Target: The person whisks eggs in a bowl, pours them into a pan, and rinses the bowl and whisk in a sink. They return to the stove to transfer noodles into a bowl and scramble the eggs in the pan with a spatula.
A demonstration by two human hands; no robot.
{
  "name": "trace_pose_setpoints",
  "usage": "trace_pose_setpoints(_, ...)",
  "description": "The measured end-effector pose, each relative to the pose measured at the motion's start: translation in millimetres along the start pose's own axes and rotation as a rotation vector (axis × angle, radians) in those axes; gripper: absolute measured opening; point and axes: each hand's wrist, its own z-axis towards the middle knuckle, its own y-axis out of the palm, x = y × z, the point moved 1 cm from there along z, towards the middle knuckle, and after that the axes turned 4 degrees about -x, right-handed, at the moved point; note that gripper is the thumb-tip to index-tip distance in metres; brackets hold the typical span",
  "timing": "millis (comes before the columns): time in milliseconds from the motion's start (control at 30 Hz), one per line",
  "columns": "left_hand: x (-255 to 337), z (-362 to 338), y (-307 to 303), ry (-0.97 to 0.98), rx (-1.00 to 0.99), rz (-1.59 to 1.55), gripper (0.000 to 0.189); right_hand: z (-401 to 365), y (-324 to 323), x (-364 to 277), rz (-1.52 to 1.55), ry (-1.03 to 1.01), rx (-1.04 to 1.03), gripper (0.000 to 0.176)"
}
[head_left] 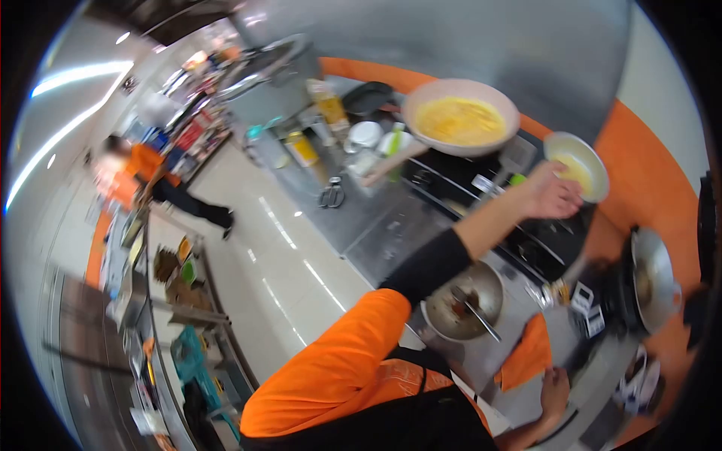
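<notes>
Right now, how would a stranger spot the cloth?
Start at the black stove, then find the metal bowl holding a spoon. The cloth lies on the counter just right of that bowl: flat and bright orange, unlike the white gadgets nearby.

On my left, a co-worker [156,171] in an orange top and dark trousers stands on the pale floor [278,263]. Teal basket [188,355]: located on the shelving unit [167,310], my side of the co-worker. Large grey pot [274,94]: located at the counter's far end. Scissors [332,193]: lying flat on the metal counter [304,203], near its edge.
</notes>
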Motion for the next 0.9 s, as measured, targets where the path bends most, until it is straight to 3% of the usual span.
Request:
trace_pose_setpoints(67, -4.5, -24.9, 30.0, 0.003, 0.182, 0.259, 0.044, -13.4, -12.7, -26.4, 0.026, 0.030, -0.019, 0.035)
trace_pose_setpoints(133, -5.1, -42.5, 37.6, -0.052, 0.117, 0.634, 0.053, -19.5, -15.5, -33.2, 0.035, 0.037, 0.029, 0.033)
trace_pose_setpoints(200, -10.2, -62.0, 41.6, -0.015, 0.295, 1.087, 0.053, -24.3, -16.6, -39.1, 0.042, 0.085, 0.041, 0.033)
trace_pose_setpoints(233, -11.2, -70.6, 37.6, 0.114, 0.378, 1.261, 0.053, -27.4, -18.0, -41.4, 0.049, 0.094, 0.051, 0.032)
trace_pose_setpoints(300, -14.4, -81.4, 42.6, 0.323, 0.635, 1.317, 0.053, -26.9, -14.3, -45.4, 0.066, 0.093, 0.067, 0.030)
trace_pose_setpoints(367, -8.0, -76.0, 29.0, 0.245, 0.769, 1.533, 0.056, -21.0, -10.6, -53.9, 0.091, 0.002, 0.106, 0.029)
trace_pose_setpoints(400, -7.4, -65.3, 12.2, 0.222, 0.709, 1.543, 0.060, -15.7, -7.6, -60.5, 0.102, -0.048, 0.121, 0.028)
trace_pose_setpoints(433, -7.2, -53.5, -7.0, 0.198, 0.655, 1.549, 0.063, -7.5, -4.9, -70.9, 0.127, -0.110, 0.141, 0.026)
trace_pose_setpoints(533, -16.1, -19.9, -29.5, -0.136, 0.611, 1.169, 0.070, 32.8, 14.2, -102.8, 0.173, -0.379, 0.229, 0.023)
trace_pose_setpoints(600, -19.6, -4.7, -44.5, -0.193, 0.482, 0.864, 0.073, 61.7, 35.1, -125.6, 0.266, -0.474, 0.301, 0.025)
trace_pose_setpoints(667, -23.1, 3.6, -51.8, -0.203, 0.355, 0.526, 0.068, 93.1, 55.5, -140.2, 0.152, -0.723, 0.418, 0.031)
trace_pose_setpoints(733, -25.9, 11.9, -58.1, -0.170, 0.247, 0.273, 0.063, 114.1, 70.3, -151.6, 0.027, -0.744, 0.423, 0.033)
trace_pose_setpoints(833, -24.7, 25.1, -66.0, -0.198, 0.155, 0.191, 0.057, 138.5, 88.5, -153.6, -0.130, -0.740, 0.452, 0.029)
trace_pose_setpoints(900, -27.3, 27.1, -55.4, -0.175, 0.203, 0.230, 0.050, 153.1, 97.9, -152.3, -0.186, -0.727, 0.438, 0.025)
